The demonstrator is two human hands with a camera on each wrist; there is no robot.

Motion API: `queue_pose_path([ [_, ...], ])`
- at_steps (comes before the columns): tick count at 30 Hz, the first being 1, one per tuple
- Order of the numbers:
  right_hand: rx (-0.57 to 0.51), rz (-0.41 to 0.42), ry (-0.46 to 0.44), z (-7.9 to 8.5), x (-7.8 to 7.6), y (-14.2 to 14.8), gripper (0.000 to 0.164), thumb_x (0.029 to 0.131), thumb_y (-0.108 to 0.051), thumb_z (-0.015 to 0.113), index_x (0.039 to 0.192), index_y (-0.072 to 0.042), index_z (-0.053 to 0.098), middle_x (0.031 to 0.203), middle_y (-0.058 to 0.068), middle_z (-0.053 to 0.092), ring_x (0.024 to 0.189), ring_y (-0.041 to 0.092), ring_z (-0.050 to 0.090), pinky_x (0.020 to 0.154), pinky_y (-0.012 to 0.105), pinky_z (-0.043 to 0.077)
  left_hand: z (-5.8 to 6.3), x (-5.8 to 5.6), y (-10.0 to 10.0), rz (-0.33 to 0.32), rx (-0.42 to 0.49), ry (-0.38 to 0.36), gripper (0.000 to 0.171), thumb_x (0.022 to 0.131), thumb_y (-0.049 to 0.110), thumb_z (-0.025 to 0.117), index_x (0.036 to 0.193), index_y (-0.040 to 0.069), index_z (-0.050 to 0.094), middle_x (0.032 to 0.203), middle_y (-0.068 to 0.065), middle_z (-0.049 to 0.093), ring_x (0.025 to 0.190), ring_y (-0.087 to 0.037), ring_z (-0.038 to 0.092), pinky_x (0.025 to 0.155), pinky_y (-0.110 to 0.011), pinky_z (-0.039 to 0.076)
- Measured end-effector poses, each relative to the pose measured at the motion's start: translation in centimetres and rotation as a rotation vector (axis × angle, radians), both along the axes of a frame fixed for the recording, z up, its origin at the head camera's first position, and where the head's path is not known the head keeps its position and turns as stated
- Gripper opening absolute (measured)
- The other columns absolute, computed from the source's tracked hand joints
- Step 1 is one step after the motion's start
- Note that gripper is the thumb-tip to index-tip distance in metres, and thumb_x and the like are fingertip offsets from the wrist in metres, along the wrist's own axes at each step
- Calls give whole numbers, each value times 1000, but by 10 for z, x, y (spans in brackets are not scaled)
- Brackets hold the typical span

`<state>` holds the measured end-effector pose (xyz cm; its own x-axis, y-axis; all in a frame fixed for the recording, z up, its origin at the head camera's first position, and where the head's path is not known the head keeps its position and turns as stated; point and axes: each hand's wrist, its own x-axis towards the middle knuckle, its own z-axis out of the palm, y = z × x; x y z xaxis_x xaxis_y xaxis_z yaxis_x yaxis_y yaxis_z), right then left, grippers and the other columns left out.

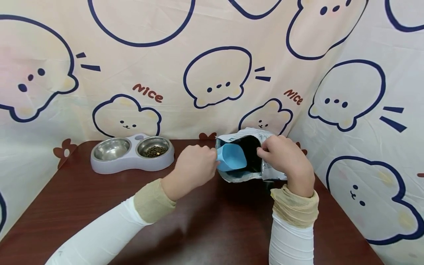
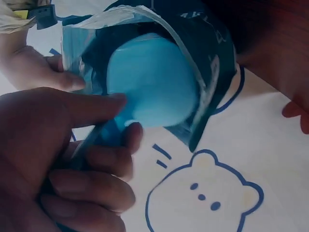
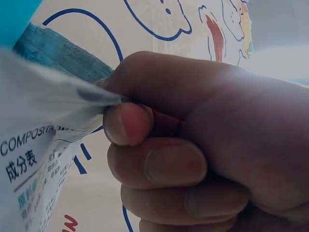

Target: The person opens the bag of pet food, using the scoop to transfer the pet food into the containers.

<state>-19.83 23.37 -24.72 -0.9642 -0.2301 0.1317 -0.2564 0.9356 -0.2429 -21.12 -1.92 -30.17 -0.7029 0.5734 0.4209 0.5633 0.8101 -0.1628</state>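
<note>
Tabletop: back edge beside patterned cloth
Bag: mouth gaping, blue scoop inside
Left hand: gripping scoop
Right hand: pinching bag's edge
Double bowl: brown pellets, right side

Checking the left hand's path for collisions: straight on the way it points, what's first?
Likely the inside of the open bag. The left hand holds the blue scoop at the bag's mouth, so the scoop should touch before the fingers. Remaining depth is unclear.
</note>
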Motion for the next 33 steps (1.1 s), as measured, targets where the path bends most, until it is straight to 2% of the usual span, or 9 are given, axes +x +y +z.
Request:
queue_pose_path([
  [4, 0, -1, -3, -1, -1, 0, 47, 100, -16, 55, 53, -15, 53, 51, -4, 33, 50, 17, 41, 52, 30, 35, -5, -3, 14, 18, -31, 111, 39, 88, 14, 70, 54, 17, 51, 50, 1, 49, 45, -13, 48, 42, -29, 43],
  [6, 1, -2, -4, -1, -1, 0, 48, 100, -16, 55, 53, -14, 52, 51, -4, 33, 50, 17, 41, 52, 30, 35, -7, -4, 20, 25, -49, 128, 42, 87, 11, 69, 51, 17, 47, 49, 1, 47, 44, -11, 46, 43, -27, 43],
  [14, 8, 6, 8, 0, -1, -1, 47, 100, -16, 57, 53, -13, 54, 51, -3, 34, 50, 17, 42, 52, 30, 36, -10, -5, 41, 47, -90, 102, 44, 90, 12, 70, 49, 16, 52, 49, 3, 46, 46, -7, 35, 44, -23, 40],
  [18, 6, 3, 3, 0, 0, -2, 47, 101, -17, 57, 54, -13, 54, 51, -3, 35, 50, 17, 43, 53, 30, 36, -12, -3, 52, 69, -158, 100, 40, 90, 15, 72, 52, 19, 59, 50, 5, 49, 48, -6, 43, 46, -23, 44],
  [21, 8, 9, 4, 0, 0, -1, 48, 101, -17, 57, 53, -15, 51, 51, -4, 34, 50, 16, 42, 53, 30, 36, -13, 0, 59, 70, -198, 108, 29, 89, 20, 76, 61, 22, 68, 53, 4, 55, 52, -8, 53, 49, -24, 49],
  [23, 10, 16, 7, 0, 0, -1, 49, 101, -16, 57, 53, -15, 50, 50, -5, 33, 49, 16, 41, 53, 30, 35, -12, 2, 63, 65, -201, 114, 23, 88, 22, 78, 66, 22, 72, 54, 4, 56, 53, -10, 55, 49, -24, 49],
  [28, 8, 16, 12, 1, -1, 0, 49, 101, -16, 57, 52, -16, 48, 50, -5, 32, 48, 16, 40, 52, 30, 34, -11, 2, 70, 60, -186, 140, 31, 92, 18, 73, 62, 23, 69, 51, 4, 53, 51, -10, 53, 47, -24, 47],
  [33, 3, 11, 6, 1, -1, 0, 49, 100, -16, 57, 53, -15, 49, 50, -4, 33, 49, 16, 41, 52, 30, 35, -14, -6, 73, 66, -237, 105, 35, 92, 15, 72, 59, 25, 67, 51, 4, 54, 51, -10, 55, 49, -23, 47],
])
